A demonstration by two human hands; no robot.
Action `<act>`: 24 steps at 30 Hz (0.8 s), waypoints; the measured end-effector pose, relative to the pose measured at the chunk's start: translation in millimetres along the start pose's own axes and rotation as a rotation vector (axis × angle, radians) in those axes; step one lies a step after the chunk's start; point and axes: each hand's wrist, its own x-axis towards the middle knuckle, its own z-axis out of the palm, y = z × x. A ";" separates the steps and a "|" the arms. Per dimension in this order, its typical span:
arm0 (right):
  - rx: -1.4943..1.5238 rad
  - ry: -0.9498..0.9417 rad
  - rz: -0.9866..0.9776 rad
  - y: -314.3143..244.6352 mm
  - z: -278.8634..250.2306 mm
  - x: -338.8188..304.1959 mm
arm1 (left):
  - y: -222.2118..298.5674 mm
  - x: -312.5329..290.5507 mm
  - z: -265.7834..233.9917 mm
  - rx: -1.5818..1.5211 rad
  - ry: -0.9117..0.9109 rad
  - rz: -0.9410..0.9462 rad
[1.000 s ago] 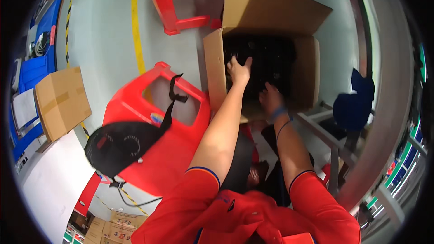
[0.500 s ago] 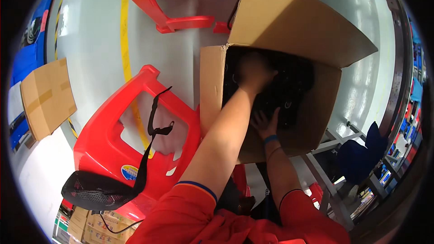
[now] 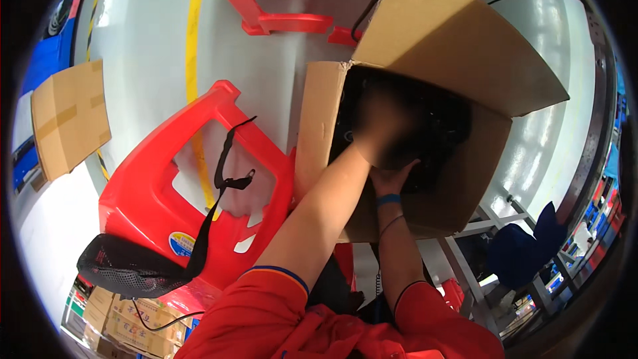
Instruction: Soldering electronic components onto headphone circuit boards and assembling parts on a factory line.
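Observation:
Both arms reach down into an open cardboard box (image 3: 321,113) that holds a dark mass of black items (image 3: 435,116), whose kind I cannot make out. My left hand (image 3: 384,123) is deep inside among them, blurred, so its fingers do not show. Just below it is my right hand (image 3: 393,178), a blue band round its wrist, with the thumb pointing away to the right. Its other fingers are lost behind the blur and the black items. Whether either hand grips anything cannot be seen.
Left of the box stands a red plastic stool (image 3: 159,153) with a black mesh pouch (image 3: 129,267) and strap on it. Another red stool (image 3: 242,0) is beyond. A metal frame (image 3: 465,272) with dark blue cloth (image 3: 515,252) lies at right, cartons (image 3: 70,116) at left.
My right hand has moved up and left, closer to my left hand, and its spread fingers no longer show. The whole view has shifted slightly.

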 end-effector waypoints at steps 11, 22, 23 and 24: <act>-0.047 -0.115 -0.084 -2.8 6.6 18.0 | 9.0 -9.8 2.8 0.038 -0.085 0.000; 0.079 -0.291 0.017 -2.2 38.8 10.4 | 1.8 -52.5 2.9 -0.015 0.041 -0.017; 0.093 -0.302 0.009 1.1 40.9 7.0 | 0.0 -58.8 2.1 -0.001 0.045 -0.004; 0.072 -0.287 -0.021 4.4 52.2 -6.8 | 0.7 -68.7 0.0 -0.043 0.152 0.057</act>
